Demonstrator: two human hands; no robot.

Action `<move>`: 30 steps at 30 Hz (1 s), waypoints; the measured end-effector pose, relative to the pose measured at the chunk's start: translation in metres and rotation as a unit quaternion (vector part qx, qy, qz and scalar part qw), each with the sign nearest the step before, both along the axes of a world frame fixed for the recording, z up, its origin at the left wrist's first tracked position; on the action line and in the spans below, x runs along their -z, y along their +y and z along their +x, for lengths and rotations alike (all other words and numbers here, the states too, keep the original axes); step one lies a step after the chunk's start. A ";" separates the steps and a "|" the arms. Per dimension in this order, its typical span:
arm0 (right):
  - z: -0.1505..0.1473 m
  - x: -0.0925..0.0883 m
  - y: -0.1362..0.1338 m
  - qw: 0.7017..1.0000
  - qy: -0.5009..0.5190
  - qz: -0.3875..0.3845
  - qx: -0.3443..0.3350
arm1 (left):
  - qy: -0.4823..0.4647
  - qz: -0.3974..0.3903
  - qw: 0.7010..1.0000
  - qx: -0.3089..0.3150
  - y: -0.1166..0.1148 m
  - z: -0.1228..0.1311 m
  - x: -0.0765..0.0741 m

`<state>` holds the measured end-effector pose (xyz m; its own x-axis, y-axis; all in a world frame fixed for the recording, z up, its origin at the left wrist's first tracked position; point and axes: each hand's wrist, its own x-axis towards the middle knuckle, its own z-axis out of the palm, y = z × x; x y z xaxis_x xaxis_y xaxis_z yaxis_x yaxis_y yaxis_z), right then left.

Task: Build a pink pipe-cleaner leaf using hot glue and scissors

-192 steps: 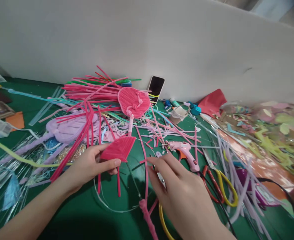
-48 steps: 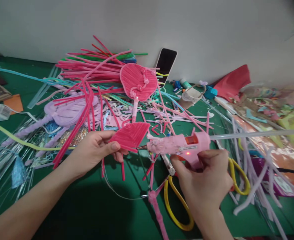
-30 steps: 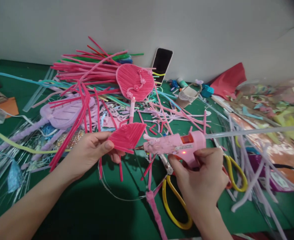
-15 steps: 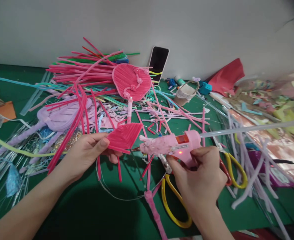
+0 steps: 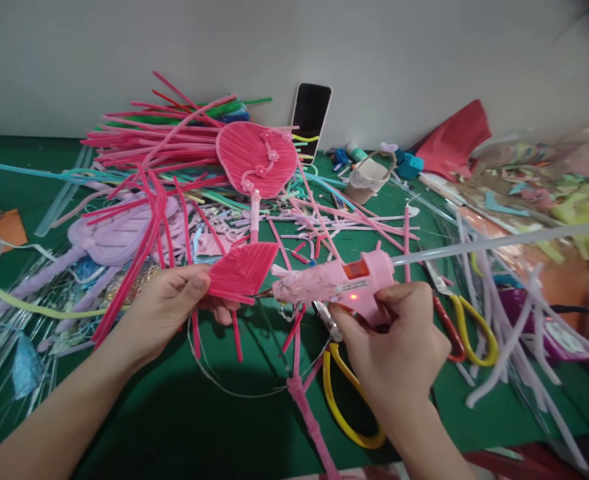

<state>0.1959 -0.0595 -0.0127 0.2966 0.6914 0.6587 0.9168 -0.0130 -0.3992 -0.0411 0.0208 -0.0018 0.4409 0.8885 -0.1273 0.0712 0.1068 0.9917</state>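
Note:
My left hand [image 5: 181,300] pinches a fan-shaped piece of red pipe cleaners [image 5: 244,268] between thumb and fingers. A short pipe cleaner strip lies along its lower edge. Wrapped in my right hand [image 5: 399,340] is a pink hot glue gun [image 5: 331,283], its small light glowing orange and a long clear glue stick [image 5: 504,241] sticking out of the back. The nozzle points left, right by the lower edge of the red piece; whether it touches cannot be made out. Behind the piece stands a round red pipe-cleaner fan [image 5: 237,157] with pink beads on it.
Yellow-handled scissors [image 5: 347,407] lie below the glue gun, a second pair of scissors [image 5: 474,330] to the right. Bundled pipe cleaners [image 5: 159,140], a phone [image 5: 311,117] and a small basket [image 5: 367,181] stand at the back. A lilac pipe-cleaner shape [image 5: 119,230] lies left.
The camera view has shifted slightly. The glue gun's nozzle now sits a little higher against the red piece's lower edge. Both hands keep their hold.

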 end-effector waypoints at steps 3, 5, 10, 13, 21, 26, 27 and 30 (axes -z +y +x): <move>0.000 0.001 0.001 1.000 -0.006 0.002 -0.006 | 0.001 -0.001 1.000 -0.004 0.000 0.000 0.001; 0.001 0.002 0.001 1.000 -0.008 -0.001 -0.008 | 0.000 -0.001 1.000 -0.006 0.000 0.000 0.002; 0.003 0.001 -0.002 1.000 0.006 -0.017 0.003 | -0.001 -0.007 1.000 -0.009 -0.001 0.001 0.002; 0.001 -0.001 -0.002 0.999 0.021 -0.020 0.018 | -0.004 -0.010 1.000 -0.010 -0.001 0.001 0.002; -0.003 -0.002 0.003 0.999 0.022 -0.019 0.016 | -0.004 -0.014 1.000 -0.018 0.000 0.001 0.002; 0.001 0.000 0.000 0.999 0.021 -0.025 0.010 | -0.006 -0.020 1.000 -0.020 0.000 0.001 0.003; 0.001 0.000 0.000 0.999 0.022 -0.023 0.008 | -0.006 -0.020 1.000 -0.019 0.000 0.000 0.003; 0.000 -0.001 0.001 1.000 0.021 -0.018 0.009 | -0.003 -0.014 1.000 -0.010 0.000 -0.001 0.005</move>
